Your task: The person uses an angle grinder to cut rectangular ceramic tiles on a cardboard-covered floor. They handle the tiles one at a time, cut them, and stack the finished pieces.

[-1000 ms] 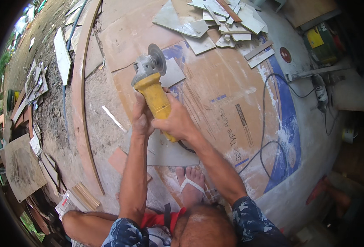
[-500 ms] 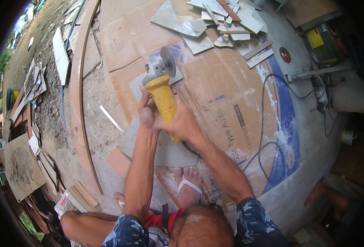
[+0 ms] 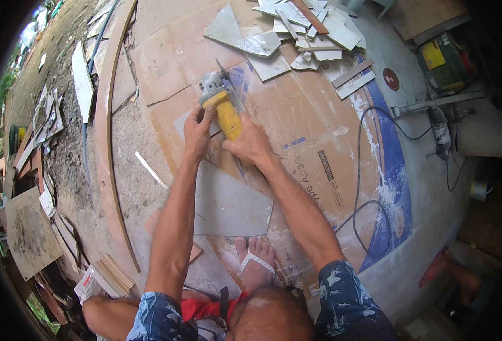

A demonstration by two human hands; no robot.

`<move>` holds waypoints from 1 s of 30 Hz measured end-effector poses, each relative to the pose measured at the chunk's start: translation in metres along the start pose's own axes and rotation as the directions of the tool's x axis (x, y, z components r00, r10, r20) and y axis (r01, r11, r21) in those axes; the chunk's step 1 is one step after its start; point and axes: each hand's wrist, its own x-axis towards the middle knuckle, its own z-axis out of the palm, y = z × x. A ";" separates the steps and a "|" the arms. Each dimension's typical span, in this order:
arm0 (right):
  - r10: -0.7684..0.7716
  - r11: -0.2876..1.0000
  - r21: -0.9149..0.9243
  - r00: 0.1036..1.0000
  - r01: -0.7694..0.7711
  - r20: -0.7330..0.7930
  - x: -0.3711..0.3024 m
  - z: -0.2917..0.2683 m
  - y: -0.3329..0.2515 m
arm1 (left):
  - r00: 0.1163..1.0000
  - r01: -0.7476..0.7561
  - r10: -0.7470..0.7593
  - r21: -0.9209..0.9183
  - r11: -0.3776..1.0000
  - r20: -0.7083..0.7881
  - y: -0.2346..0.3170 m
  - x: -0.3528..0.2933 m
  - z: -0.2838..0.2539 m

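Note:
My right hand is wrapped round the yellow body of an angle grinder. The tool's grey metal head points away from me, and its thin cutting disc stands nearly edge-on at the far right side. My left hand is at the grinder's left side by the collar, thumb against it and fingers curled; part of its grip is hidden. Under and beside the tool lies a pale tile piece. Nearer to me a larger grey cut tile rests on flattened cardboard, just beyond my sandalled foot.
Broken tile pieces are heaped at the far right. A black cord loops over the cardboard at right. On the left runs a long wooden strip, with rubble and more tile scraps beyond. Another person's foot shows at lower right.
Both hands have carried the grinder away from me and slightly left, turning its disc more edge-on. My left hand has shifted from beneath the body to its side. More of the large tile shows.

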 end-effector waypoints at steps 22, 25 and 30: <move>0.024 1.000 0.012 1.000 -0.024 0.006 -0.001 -0.007 -0.001 | 0.860 -0.491 0.423 0.687 0.536 0.284 -0.011 0.015 -0.002; 0.034 0.999 0.003 0.998 -0.034 -0.049 0.000 -0.006 0.004 | 0.916 -0.400 0.309 0.659 0.637 0.257 -0.008 0.017 0.001; 0.046 0.999 0.005 0.997 -0.046 -0.069 0.003 -0.016 0.010 | 0.928 -0.364 0.199 0.661 0.656 0.314 0.018 0.025 0.016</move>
